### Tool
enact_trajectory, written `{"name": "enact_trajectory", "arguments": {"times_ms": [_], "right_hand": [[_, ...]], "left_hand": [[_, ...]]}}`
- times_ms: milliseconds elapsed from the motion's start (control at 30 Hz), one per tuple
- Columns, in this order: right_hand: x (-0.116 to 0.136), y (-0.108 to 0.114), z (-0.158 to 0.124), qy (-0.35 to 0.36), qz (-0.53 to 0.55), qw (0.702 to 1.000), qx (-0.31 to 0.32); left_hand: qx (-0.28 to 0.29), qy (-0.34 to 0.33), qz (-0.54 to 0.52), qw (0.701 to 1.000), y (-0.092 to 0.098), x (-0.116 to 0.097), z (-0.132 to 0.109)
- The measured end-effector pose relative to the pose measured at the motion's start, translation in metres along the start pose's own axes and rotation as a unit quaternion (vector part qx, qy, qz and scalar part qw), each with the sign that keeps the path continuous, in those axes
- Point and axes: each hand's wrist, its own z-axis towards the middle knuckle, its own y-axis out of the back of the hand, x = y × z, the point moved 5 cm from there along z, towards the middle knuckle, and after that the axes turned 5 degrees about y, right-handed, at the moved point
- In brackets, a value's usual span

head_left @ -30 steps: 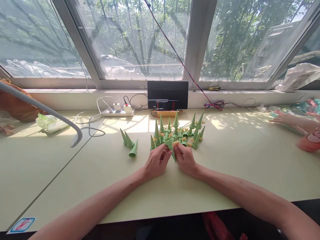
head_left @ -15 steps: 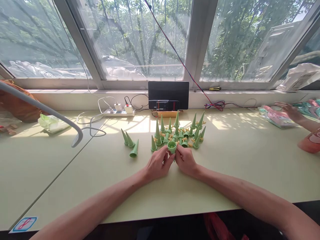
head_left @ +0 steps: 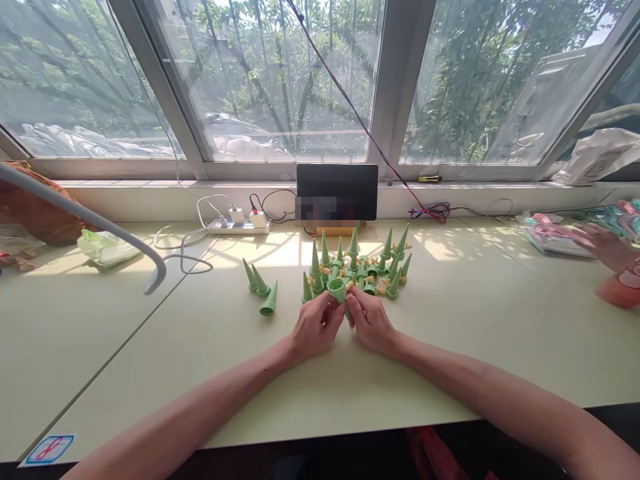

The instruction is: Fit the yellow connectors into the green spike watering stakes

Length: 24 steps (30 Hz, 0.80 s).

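Note:
Both my hands meet at the middle of the pale green table [head_left: 450,347]. My left hand [head_left: 314,327] and my right hand [head_left: 370,321] are closed around one green plastic cone [head_left: 338,291], its open wide end facing up and towards me. Just behind it stands a cluster of several green cones [head_left: 360,263], points up, with small yellow pieces among them. Three more green cones [head_left: 260,288] lie apart to the left of my left hand.
A dark screen [head_left: 337,192] leans on the window ledge behind the cluster, with a power strip and cables [head_left: 240,223] to its left. A grey curved arm [head_left: 100,230] crosses the left side. Another person's hand [head_left: 605,243] touches packets at the far right.
The cone in my hands has turned from lying slanted to open end up, then shifted slightly left. The other person's hand at the right moved over the packets.

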Motion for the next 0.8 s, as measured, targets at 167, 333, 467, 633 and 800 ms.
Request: {"name": "enact_trajectory", "arguments": {"times_ms": [167,333,467,633,800], "right_hand": [[0.0025,0.0009,0.0009,0.000,0.031,0.999,0.013],[0.0015,-0.0003,0.0004,-0.010,0.068,0.997,0.023],[-0.0009,-0.0012,-0.0001,-0.018,0.064,0.998,0.024],[-0.0018,-0.0017,0.0012,-0.030,0.059,0.998,0.018],[0.0010,-0.0007,0.0016,-0.020,0.053,0.998,0.000]], "left_hand": [[-0.002,-0.004,0.003,1.000,0.0004,-0.0012,0.0006],[-0.003,-0.025,0.029,0.999,0.0005,-0.0054,0.0028],[-0.007,-0.045,0.043,0.998,0.0006,-0.0077,0.0040],[-0.014,-0.039,0.059,0.997,0.0001,-0.0044,0.0032],[0.002,-0.019,0.065,0.998,-0.0024,-0.0009,0.0021]]}}
